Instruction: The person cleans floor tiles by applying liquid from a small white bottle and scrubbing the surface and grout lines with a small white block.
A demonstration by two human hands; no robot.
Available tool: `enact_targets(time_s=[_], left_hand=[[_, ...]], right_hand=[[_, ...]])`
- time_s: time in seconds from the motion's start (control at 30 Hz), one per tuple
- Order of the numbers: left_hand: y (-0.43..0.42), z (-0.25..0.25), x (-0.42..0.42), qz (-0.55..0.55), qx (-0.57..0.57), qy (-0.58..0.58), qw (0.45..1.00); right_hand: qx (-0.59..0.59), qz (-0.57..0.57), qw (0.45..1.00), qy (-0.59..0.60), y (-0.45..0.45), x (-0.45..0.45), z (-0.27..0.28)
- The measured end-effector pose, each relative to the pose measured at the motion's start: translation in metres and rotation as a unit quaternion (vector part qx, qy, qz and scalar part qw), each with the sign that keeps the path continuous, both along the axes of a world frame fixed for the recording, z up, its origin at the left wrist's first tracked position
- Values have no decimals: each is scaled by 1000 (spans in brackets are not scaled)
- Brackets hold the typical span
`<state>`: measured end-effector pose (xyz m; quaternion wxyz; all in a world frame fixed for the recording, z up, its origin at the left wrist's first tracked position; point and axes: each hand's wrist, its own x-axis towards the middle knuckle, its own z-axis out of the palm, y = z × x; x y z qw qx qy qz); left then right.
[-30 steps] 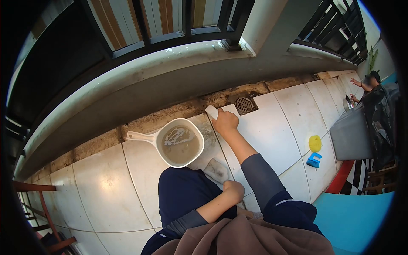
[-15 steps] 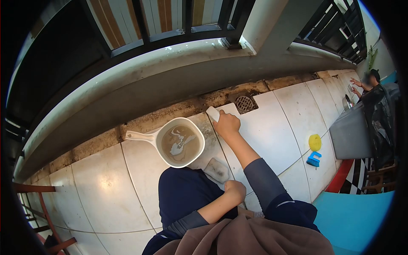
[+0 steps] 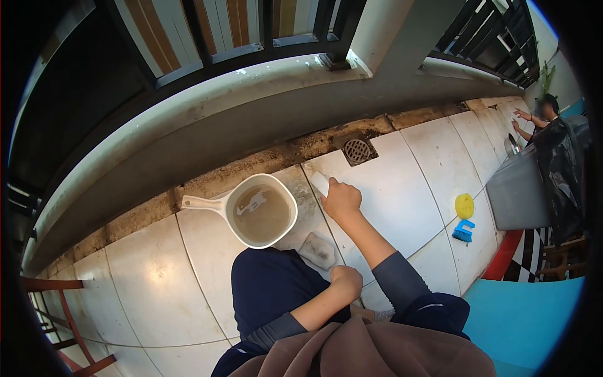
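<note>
The right hand (image 3: 343, 199) covered the near end of the white block (image 3: 320, 183) it pinched, at eight o'clock from the floor drain (image 3: 357, 151); its forearm reached toward eleven. The left forearm pointed toward two, the left hand (image 3: 347, 282) so turned that its fingers' state could not be told.

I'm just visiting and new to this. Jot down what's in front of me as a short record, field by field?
Right hand: holding a white block, apparently against the tiled floor
Left hand: curled, near a smudged pale pad
Container: white dipper, handle pointing to picture left
Contents: cloudy water
Beyond right hand: round floor drain
Toward picture right: yellow sponge, blue brush
Unclear: whether the left hand encloses anything
</note>
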<state>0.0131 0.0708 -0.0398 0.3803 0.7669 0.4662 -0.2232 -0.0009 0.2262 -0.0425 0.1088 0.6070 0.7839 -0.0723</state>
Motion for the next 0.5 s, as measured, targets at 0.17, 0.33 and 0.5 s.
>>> enact_targets(time_s=[0.17,0.33,0.5], left_hand=[[0,-6,0,15,9,-7,1000],[2,-5,-3,22,10,-12,1000],[-1,5,-7,-3,-3,0,1000]], right_hand=[[8,-31,999,33,44,-36,2],[9,-10,1000,16,50,-35,-5],[-15,-3,1000,-2,0,-2,-1]])
